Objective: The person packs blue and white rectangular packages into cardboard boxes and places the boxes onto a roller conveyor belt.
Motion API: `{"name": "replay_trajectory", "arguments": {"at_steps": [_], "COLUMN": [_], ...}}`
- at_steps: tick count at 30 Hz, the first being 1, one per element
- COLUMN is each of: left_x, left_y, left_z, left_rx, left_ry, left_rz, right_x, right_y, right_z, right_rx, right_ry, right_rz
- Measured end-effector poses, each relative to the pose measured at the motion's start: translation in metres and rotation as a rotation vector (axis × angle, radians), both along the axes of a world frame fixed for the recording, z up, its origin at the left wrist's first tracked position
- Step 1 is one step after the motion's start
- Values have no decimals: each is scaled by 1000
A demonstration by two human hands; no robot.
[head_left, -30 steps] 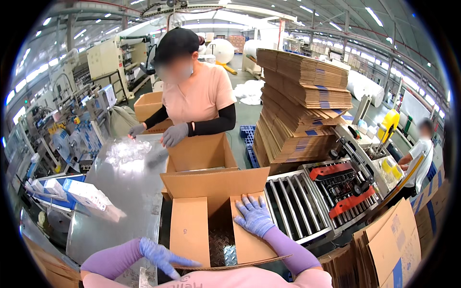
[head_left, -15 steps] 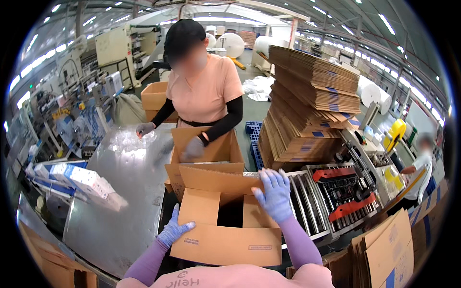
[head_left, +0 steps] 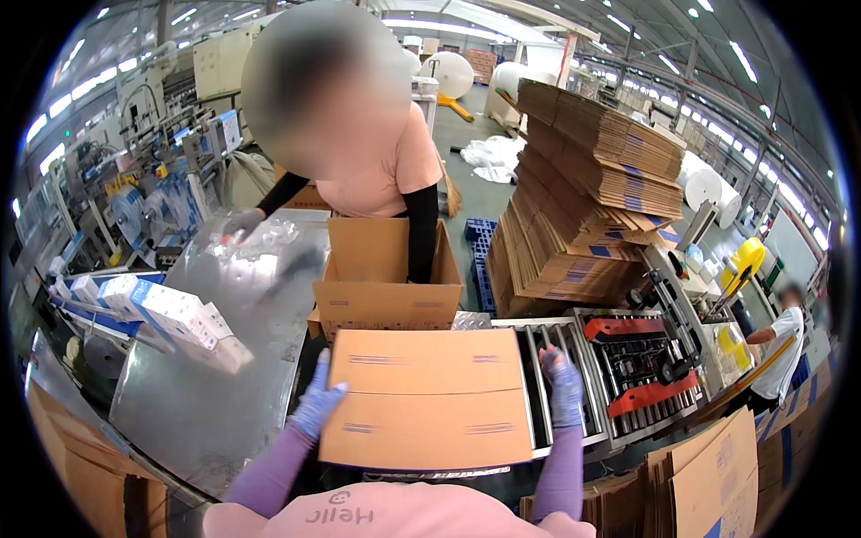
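A brown cardboard box [head_left: 426, 421] stands in front of me, its upper face made of two panels that meet along a line across the middle. My left hand [head_left: 318, 399], in a bluish glove, rests at its left side with fingers stretched up and thumb at the edge. Just off the right side is my right hand [head_left: 563, 390], gloved alike, fingers loosely bent and apart, with nothing seen in them. Beyond sits a second, open box [head_left: 386, 305]; a co-worker's arm reaches into it, hiding that hand. The co-worker's other gloved hand [head_left: 242, 224] is over clear plastic on the metal table.
The metal table [head_left: 206, 359] lies left, with white packs [head_left: 179, 314] on a conveyor at its edge. Rollers [head_left: 547, 341] and a machine with red guides [head_left: 641, 332] are right. Flat cartons [head_left: 583, 206] stand stacked behind; more cartons [head_left: 708, 475] lean near right.
The near box's open top with its flaps no longer shows; a closed face does. My right hand has come down from the far flap to the right side. The co-worker leans in, arm deeper in the box.
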State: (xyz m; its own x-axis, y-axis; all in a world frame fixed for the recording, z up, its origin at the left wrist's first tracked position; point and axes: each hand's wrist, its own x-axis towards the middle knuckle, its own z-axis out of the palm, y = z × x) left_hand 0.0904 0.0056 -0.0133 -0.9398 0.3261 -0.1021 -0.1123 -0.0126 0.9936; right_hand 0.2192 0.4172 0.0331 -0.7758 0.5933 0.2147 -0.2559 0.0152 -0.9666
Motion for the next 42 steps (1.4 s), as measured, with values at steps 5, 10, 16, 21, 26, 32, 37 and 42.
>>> {"name": "replay_trajectory", "arguments": {"at_steps": [5,10,16,21,26,32,37,42], "left_x": [-46,-36,-23,-47,-34,16,0,-8], "left_y": [-87,-170,-69,-84,-100,-34,-24,-10], "left_z": [6,-29,0,-31,-13,-19,-131,-11], "left_rx": [-486,-355,-719,-807,-602,76,435,64], "left_ry": [63,-17,236,361,-29,-421,-644,-307], "left_rz": [-109,74,-17,24,162,151,15,-260], "right_x": [25,35,0,15,64,98,69,-20], "right_y": [18,-13,21,-1,-2,79,-13,-135], "right_z": [-265,-217,-137,-319,-274,-52,82,90], "right_rx": [334,-432,-149,-507,440,-277,-124,128], "right_ry": [-882,-674,-745,-700,-914,-472,-464,-453], "right_rz": [21,199,307,335,150,189,498,885]}}
